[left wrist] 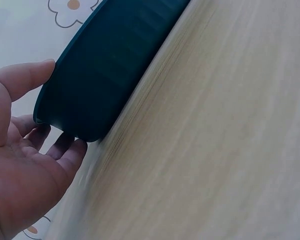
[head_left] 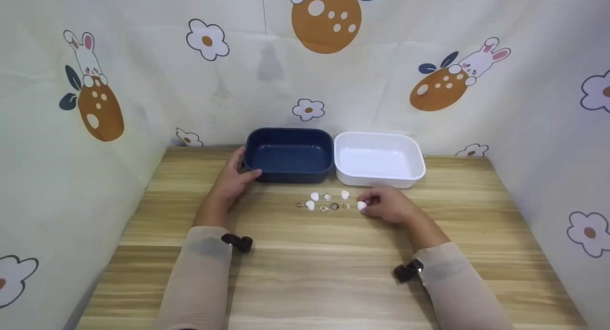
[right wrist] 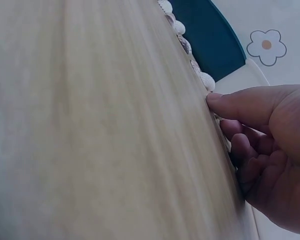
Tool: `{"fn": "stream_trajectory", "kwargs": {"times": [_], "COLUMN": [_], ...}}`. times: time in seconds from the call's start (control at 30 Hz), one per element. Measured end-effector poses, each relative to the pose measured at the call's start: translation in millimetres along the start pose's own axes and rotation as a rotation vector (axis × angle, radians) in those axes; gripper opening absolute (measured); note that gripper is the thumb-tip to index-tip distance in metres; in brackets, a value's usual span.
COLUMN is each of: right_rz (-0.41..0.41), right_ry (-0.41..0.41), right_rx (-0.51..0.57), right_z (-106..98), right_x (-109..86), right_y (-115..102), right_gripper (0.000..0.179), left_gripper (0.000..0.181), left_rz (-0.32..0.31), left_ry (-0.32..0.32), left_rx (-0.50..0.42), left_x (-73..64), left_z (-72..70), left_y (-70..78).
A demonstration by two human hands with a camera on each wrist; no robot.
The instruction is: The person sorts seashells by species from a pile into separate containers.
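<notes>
My left hand (head_left: 232, 177) grips the left end of a dark blue bin (head_left: 289, 176). In the left wrist view the thumb lies at the rim of the bin (left wrist: 105, 65), with the other fingers curled round its end wall. My right hand (head_left: 388, 204) pinches a small white seashell (head_left: 361, 205) at the right end of a cluster, low at the tabletop. In the right wrist view its thumb tip sits right beside a ribbed white shell (right wrist: 206, 81). Left of it lie more white shells (head_left: 345, 195), a dark roundish piece (head_left: 334, 206) and a small ring-like piece (head_left: 324, 208).
A white bin (head_left: 380, 181) stands right of the dark blue one, side by side at the back of the wooden table (head_left: 314, 277). A patterned cloth (head_left: 238, 92) hangs behind and on both sides. Small black cameras are strapped to both sleeves.
</notes>
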State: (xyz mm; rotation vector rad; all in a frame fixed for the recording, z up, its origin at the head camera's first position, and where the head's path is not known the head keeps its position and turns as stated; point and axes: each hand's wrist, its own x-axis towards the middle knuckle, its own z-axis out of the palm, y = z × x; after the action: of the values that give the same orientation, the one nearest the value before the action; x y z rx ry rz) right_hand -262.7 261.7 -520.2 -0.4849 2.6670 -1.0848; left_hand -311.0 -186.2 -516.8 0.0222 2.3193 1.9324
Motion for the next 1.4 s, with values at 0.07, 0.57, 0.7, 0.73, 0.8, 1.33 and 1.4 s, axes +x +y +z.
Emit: {"fn": "stream_trajectory", "kwargs": {"times": [0.07, 0.57, 0.7, 0.73, 0.8, 1.33, 1.4], "right_rz": [0.009, -0.011, 0.020, 0.024, 0.030, -0.079, -0.067], "right_ry": [0.003, -0.022, 0.013, 0.029, 0.056, 0.162, 0.163], "right_rx": [-0.018, 0.028, 0.074, 0.078, 0.085, 0.108, 0.119], "right_z": [0.0, -1.9, -4.7, -5.4, -6.5, -15.8, -15.1], "right_x": [-0.4, 1.4, -0.9, -1.5, -2.0, 40.6, 50.7], "right_y": [-0.8, -11.6, -28.0, -32.5, -41.5, -95.8, -101.0], "right_gripper": [0.025, 0.020, 0.027, 0.029, 0.032, 0.031, 0.032], "left_gripper": [0.092, 0.093, 0.094, 0.093, 0.092, 0.090, 0.090], "left_rz": [0.000, -0.013, -0.011, -0.009, -0.005, 0.028, 0.028], "left_ry": [0.001, 0.000, -0.004, -0.004, -0.005, -0.005, -0.003], "left_rx": [0.000, -0.013, -0.015, -0.017, -0.023, -0.044, -0.048], "left_x": [0.3, 0.5, -0.1, -0.3, -0.3, 1.7, 1.7], "left_z": [0.1, -1.4, 0.1, 0.5, 1.2, 1.4, 1.6], "left_y": [-0.7, 2.9, 3.1, 3.0, 2.1, -2.0, -2.1]}}
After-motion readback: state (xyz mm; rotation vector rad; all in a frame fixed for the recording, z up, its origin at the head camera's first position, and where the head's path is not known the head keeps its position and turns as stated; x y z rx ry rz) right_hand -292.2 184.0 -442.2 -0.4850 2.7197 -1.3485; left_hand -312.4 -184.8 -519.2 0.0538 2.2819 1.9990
